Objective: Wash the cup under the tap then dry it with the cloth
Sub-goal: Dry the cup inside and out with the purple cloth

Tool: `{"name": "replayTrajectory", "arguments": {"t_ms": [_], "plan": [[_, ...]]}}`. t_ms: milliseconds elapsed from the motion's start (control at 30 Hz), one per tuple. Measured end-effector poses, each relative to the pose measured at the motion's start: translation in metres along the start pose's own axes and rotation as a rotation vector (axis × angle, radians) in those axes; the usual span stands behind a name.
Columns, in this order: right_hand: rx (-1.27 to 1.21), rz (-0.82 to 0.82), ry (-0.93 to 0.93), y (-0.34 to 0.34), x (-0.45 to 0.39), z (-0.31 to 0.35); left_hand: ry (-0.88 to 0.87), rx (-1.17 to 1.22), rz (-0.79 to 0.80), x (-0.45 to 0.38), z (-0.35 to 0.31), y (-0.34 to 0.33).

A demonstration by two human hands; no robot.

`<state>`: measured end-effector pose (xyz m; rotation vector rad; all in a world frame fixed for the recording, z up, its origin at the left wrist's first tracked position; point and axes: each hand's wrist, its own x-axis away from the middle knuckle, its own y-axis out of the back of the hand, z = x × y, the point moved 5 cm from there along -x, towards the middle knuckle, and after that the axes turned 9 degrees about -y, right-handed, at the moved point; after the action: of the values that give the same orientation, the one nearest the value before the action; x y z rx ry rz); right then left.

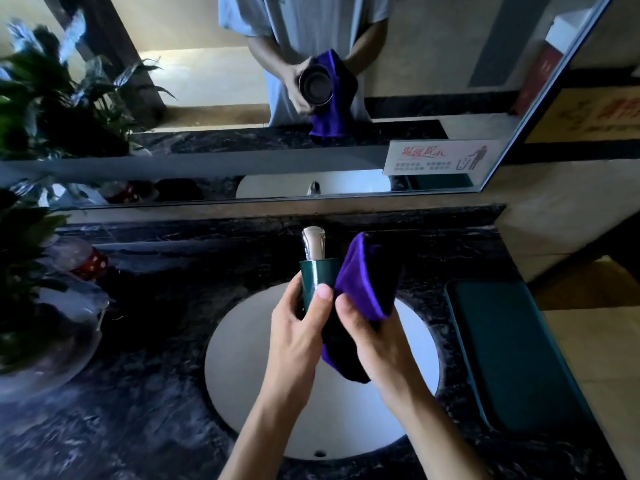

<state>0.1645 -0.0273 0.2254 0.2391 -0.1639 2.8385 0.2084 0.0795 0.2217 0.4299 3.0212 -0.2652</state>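
Note:
A dark green cup [317,274] is held above the white sink basin [242,344], just in front of the chrome tap [313,242]. My left hand [301,327] grips the cup from the left, thumb across its side. My right hand [375,336] holds a purple cloth [363,285] pressed against the cup's right side; the cloth covers that side and hangs down below my fingers. No water runs from the tap. The mirror shows the cup's open mouth facing away from me.
The dark marble counter [138,410] surrounds the basin. A leafy plant in a glass bowl [41,306] stands at the left. A green tray [512,351] lies on the counter at the right. The mirror [207,81] rises behind the tap.

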Motion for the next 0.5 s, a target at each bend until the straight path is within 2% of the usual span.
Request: {"name": "replayTrajectory", "arguments": {"t_ms": [133,233,333,433,500], "plan": [[-0.312,-0.023,-0.228,0.006,-0.011,-0.009,0.0,0.028,-0.014,0.003,0.004,-0.001],[-0.34,-0.009,-0.289,0.005,-0.01,-0.016,0.085,0.073,-0.081,0.005,0.007,-0.004],[-0.283,-0.056,-0.17,0.006,-0.001,-0.017,0.033,-0.073,-0.092,0.001,0.006,0.004],[-0.118,-0.073,-0.035,0.007,0.006,-0.011,-0.029,-0.132,-0.2,0.0,0.002,0.016],[-0.042,-0.092,0.025,0.007,0.008,-0.007,-0.051,-0.149,-0.153,0.003,-0.005,0.009]]}}
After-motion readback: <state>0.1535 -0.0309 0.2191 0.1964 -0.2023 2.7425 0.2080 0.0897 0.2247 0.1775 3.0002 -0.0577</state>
